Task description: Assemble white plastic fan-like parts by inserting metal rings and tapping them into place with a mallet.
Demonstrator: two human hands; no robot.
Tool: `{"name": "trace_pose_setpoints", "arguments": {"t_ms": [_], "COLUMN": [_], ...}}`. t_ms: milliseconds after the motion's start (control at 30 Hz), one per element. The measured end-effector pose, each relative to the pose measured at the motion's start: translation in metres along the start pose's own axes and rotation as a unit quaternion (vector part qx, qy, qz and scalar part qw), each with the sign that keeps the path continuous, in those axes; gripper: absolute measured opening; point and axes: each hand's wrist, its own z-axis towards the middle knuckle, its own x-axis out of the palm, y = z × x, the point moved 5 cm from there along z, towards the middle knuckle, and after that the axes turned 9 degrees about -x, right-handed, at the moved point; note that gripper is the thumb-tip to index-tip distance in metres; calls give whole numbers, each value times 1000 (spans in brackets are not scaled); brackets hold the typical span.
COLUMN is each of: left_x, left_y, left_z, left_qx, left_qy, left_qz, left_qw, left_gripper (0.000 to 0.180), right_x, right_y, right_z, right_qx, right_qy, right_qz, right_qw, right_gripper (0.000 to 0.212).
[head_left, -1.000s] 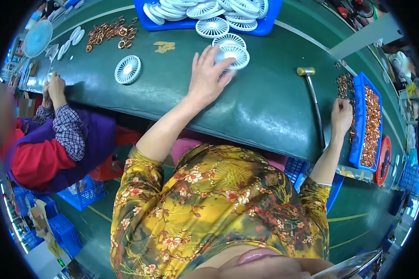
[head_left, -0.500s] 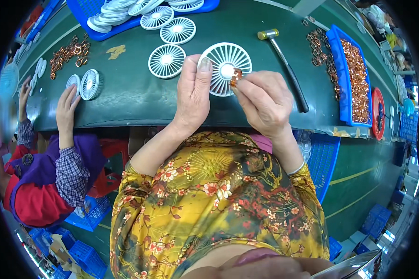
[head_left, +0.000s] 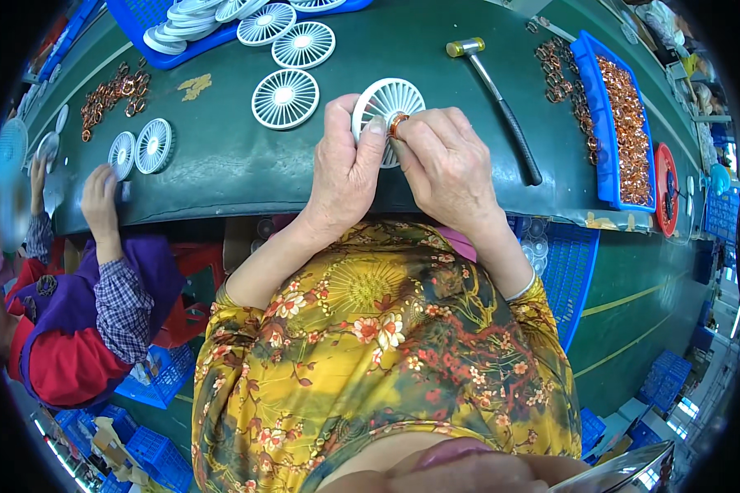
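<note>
My left hand (head_left: 341,172) is closed around the left rim of a white round fan grille (head_left: 397,97), lifted over the green table and tilted. At the grille's centre sits a copper-coloured ring (head_left: 396,125). The fingers of my right hand (head_left: 448,160) pinch this ring against the hub; they hide part of it and of the grille's right side. A white grille (head_left: 284,99) lies flat just left of my hands, with more grilles (head_left: 303,45) behind it. To the right rests a hammer (head_left: 501,107) with a yellow head and black grip.
A blue tray (head_left: 608,131) of copper rings stands at the right, loose rings (head_left: 557,70) beside it and a red round tray (head_left: 666,189) beyond. Another blue tray (head_left: 168,59) holds stacked grilles at the far left. A co-worker's hand (head_left: 99,197) is near two grilles at the left.
My right hand has moved left and brought the copper ring onto the grille's hub. The grille has tilted in my left hand. The co-worker's hand has drawn back from the grilles.
</note>
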Motion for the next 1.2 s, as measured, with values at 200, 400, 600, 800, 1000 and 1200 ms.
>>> {"name": "trace_pose_setpoints", "arguments": {"t_ms": [200,400,600,800,1000,1200], "left_x": [-1,6,13,15,8,13], "left_y": [-1,1,8,10,-8,6], "left_z": [3,2,-5,1,-5,-2], "left_qx": [15,25,39,0,-85,20], "left_qy": [4,17,15,55,214,90], "left_qz": [-7,-59,-19,-134,-269,-49], "left_qw": [1000,998,999,990,935,995], "left_gripper": [28,30,31,42,54,47], "right_x": [-2,-4,6,2,-18,-17], "right_y": [-2,-3,-8,-4,-3,-53], "right_z": [-6,-9,-10,-20,-20,-35], "right_qx": [2,20,86,160,-21,52], "right_qy": [-68,-120,-63,-159,-44,-40], "right_qz": [20,25,-18,-79,-28,237], "right_qw": [997,992,994,971,998,969], "right_gripper": [15,13,10,28,24,32]}}
